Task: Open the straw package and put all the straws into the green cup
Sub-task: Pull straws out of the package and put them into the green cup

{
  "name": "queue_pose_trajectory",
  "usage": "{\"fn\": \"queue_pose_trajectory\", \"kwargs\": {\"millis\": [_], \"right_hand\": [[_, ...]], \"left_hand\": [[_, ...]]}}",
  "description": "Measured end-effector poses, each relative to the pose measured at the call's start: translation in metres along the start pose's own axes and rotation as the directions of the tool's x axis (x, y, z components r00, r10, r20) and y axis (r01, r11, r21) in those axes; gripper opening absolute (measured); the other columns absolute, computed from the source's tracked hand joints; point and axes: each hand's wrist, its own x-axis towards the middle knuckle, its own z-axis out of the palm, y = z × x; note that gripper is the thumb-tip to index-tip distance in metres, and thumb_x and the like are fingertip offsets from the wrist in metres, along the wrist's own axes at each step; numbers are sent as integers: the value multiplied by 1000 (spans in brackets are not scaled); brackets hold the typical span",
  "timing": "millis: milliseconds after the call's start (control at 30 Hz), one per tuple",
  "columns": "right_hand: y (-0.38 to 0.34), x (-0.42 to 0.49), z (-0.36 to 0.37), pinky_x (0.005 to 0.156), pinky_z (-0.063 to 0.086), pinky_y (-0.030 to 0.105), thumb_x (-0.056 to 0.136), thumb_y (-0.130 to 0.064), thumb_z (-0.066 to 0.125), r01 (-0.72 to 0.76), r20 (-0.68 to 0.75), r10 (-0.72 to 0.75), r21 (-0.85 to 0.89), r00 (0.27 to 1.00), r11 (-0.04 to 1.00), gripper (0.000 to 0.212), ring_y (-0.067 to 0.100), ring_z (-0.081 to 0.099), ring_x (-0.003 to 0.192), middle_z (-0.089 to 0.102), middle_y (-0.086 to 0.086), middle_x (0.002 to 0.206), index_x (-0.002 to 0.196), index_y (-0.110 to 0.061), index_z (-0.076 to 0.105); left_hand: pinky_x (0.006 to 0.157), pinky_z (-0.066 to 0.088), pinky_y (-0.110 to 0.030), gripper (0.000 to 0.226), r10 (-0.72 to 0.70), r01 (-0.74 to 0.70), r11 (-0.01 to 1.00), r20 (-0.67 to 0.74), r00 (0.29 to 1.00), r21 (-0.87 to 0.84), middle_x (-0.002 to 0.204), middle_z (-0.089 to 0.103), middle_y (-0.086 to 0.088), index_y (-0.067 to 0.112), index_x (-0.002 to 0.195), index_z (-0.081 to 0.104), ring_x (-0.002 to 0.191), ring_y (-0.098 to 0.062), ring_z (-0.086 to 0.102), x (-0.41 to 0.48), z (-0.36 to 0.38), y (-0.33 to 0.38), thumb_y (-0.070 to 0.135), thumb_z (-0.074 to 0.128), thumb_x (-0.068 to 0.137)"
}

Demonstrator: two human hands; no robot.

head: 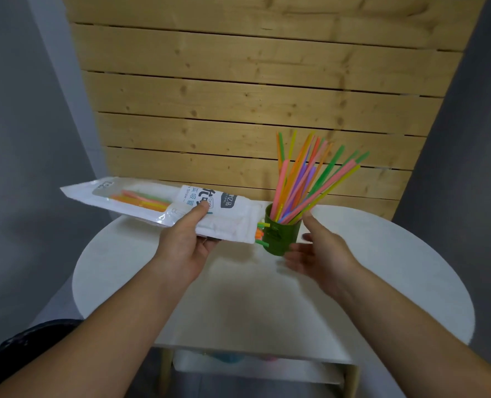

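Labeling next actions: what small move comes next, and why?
Probably the right hand pinches the straw ends poking from the straw package mouth beside the green cup: the left hand holds the package, straws show inside it, and the right hand is open, empty.

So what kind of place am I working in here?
Probably a small indoor room or a staged corner: a round white table, a pale slatted wooden panel standing behind it, and plain grey walls on both sides.
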Motion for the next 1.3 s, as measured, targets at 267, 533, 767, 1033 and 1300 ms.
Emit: {"fn": "queue_pose_trajectory", "kwargs": {"millis": [267,533,767,1033,1300], "right_hand": [[23,-26,28,77,60,48,96,-61,44,-306,335,130,552,933,775,65,38,72,98,75,23,105,113,-1,62],[20,-28,34,69,62,49,102,-41,46,-263,311,78,614,947,744,38,35,75,92,77,15,105,121,-13,66],[16,-19,24,61,54,30,96,-31,60,191,120,-191,8,974,981,18,16,68,78,73,5,92,95,-18,72],[3,-18,14,52,48,18,88,-22,74,436,189,-402,-200,896,877,14,4,54,51,66,1,64,76,-16,77],[-12,-12,-2,51,49,16,88,-16,73,500,181,-469,-226,865,836,16,2,54,48,62,-6,52,73,-16,77]], "left_hand": [[70,63,-36,25,209,-257,937,209,955,236,109,81,-4,23,107,79,99,-22,78,-12,14,-9,8,78,88],[69,63,-36,25,228,-269,928,179,957,257,106,82,-2,21,107,77,96,-21,79,-9,12,-9,6,77,88],[66,64,-36,23,104,-109,984,41,994,139,103,83,-5,14,111,73,91,-20,80,-1,3,-2,5,74,90],[63,64,-35,29,24,-24,997,-4,1000,79,106,82,-7,13,116,71,92,-21,80,0,-1,0,4,74,89],[60,63,-31,27,-46,47,998,-25,999,39,100,83,-8,11,115,70,86,-21,80,1,-3,2,5,74,89]]}}
